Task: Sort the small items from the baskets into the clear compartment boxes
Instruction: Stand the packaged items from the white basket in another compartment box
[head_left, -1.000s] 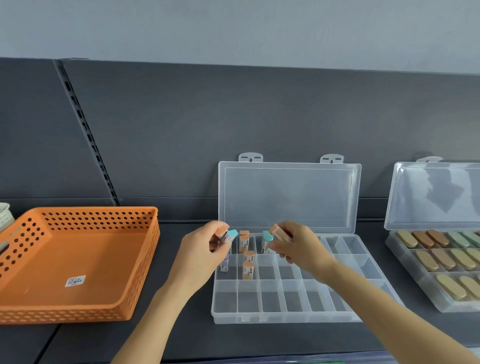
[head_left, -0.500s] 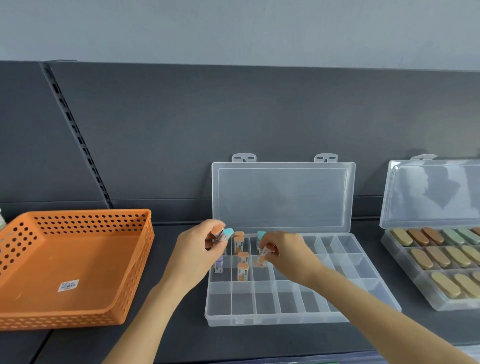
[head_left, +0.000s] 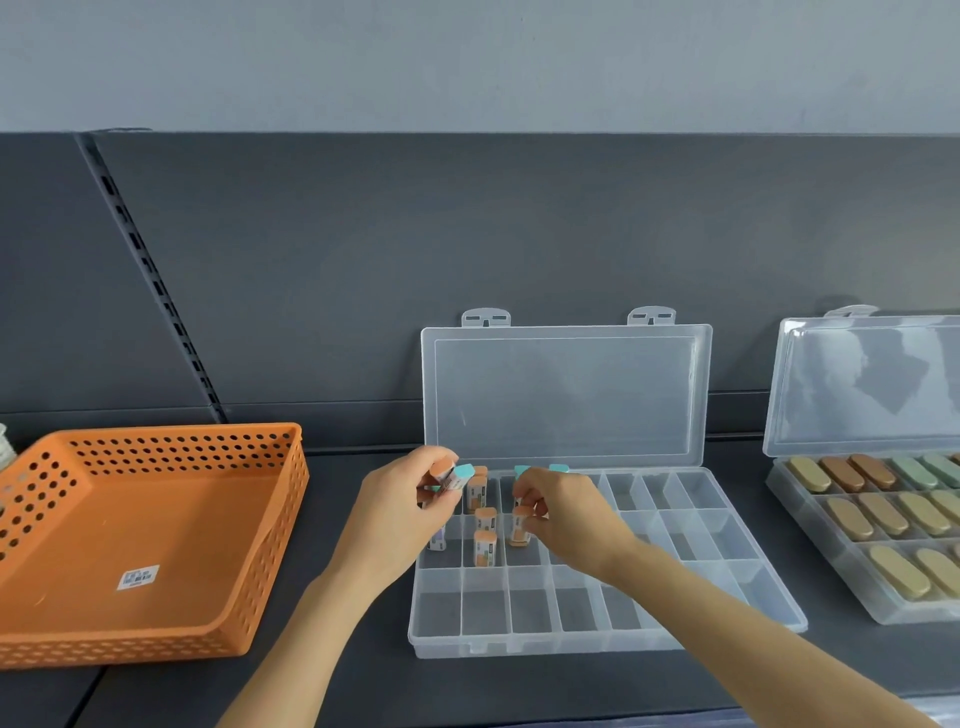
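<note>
Nearest me, two bare forearms reach in over the front rim of the open clear box, which lies on the dark shelf. The left hand is at the box's back left corner, fingers curled round a pair of small capped pieces, one orange-topped and one teal-topped. I cannot tell whether more are tucked in the palm. The right hand is over the middle row of the box, pinching one orange-capped piece that stands in a compartment there.

Between the two hands, three more orange-capped pieces stand upright in the box's compartments. A pale piece shows only partly below the left hand. Two teal tips poke out behind the right hand, the rest hidden.

Left of the box sits one orange perforated basket with a white sticker on its floor. Its left side is cut off. Right of the box is a second clear box holding rows of oval pieces, tan, brown and green. It runs out of view, so I cannot count them.

Behind, the box's lid stands upright against the dark back panel.
</note>
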